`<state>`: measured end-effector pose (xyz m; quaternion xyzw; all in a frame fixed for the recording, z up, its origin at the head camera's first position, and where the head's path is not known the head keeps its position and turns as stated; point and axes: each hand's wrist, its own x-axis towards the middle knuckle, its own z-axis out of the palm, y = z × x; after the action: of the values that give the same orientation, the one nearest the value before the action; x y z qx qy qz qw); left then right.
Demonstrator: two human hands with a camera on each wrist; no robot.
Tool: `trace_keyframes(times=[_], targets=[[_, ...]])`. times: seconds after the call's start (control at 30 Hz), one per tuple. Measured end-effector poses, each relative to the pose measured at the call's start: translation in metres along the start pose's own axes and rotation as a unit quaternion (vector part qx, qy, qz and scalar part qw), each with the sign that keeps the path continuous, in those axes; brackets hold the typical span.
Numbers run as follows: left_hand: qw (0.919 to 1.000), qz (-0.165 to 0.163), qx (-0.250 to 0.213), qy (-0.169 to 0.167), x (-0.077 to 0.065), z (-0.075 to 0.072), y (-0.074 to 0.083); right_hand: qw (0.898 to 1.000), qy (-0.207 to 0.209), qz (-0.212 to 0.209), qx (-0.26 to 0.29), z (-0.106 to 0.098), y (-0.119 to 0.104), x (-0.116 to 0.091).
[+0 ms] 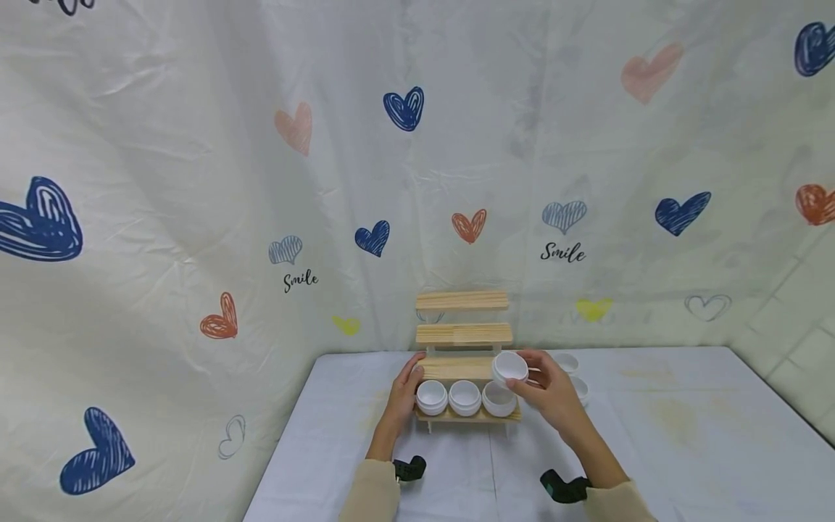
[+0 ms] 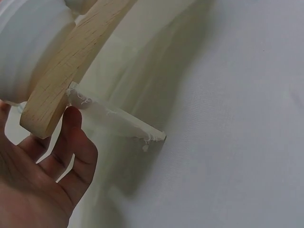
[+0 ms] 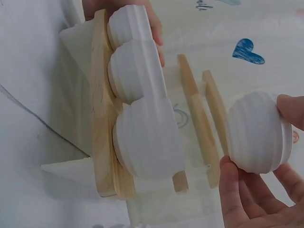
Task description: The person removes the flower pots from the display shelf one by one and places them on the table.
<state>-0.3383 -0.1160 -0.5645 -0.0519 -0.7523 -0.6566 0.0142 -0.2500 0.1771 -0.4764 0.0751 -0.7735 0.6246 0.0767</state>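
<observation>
At wooden stand [image 1: 453,369], hands [image 1: 402,391] [image 1: 553,395] — left gripping it, right holding cup [image 1: 509,367]

We note plain white cups [image 1: 433,406], pale tan shelves [image 1: 464,334] with streaked grain, beige sleeves [image 1: 372,494], black wrist mounts [image 1: 566,491], a white cloth [image 1: 685,442] with faint yellowish patches, and an off-white curtain [image 1: 489,156] patterned with blue, red, pink and yellow hearts [image 1: 404,109].

Head view evenly lit, edges stretched; L wrist cam dim w/ soft shadow on cloth [image 2: 242,118]; R brighter.
</observation>
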Motion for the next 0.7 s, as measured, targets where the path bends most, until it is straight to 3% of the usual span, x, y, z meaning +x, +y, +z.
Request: trace_keyframes(times=[0.4,0.7], targets=[[0.9998,0.000,-0.002,-0.019,0.005,-0.002,0.003,1.000,-0.001,-0.005,0.024,-0.008,0.006,-0.006],[0.9989,0.012,-0.022,-0.040,0.008,-0.002,0.000,1.000,0.010,0.007,-0.013,-0.018,0.013,-0.008]])
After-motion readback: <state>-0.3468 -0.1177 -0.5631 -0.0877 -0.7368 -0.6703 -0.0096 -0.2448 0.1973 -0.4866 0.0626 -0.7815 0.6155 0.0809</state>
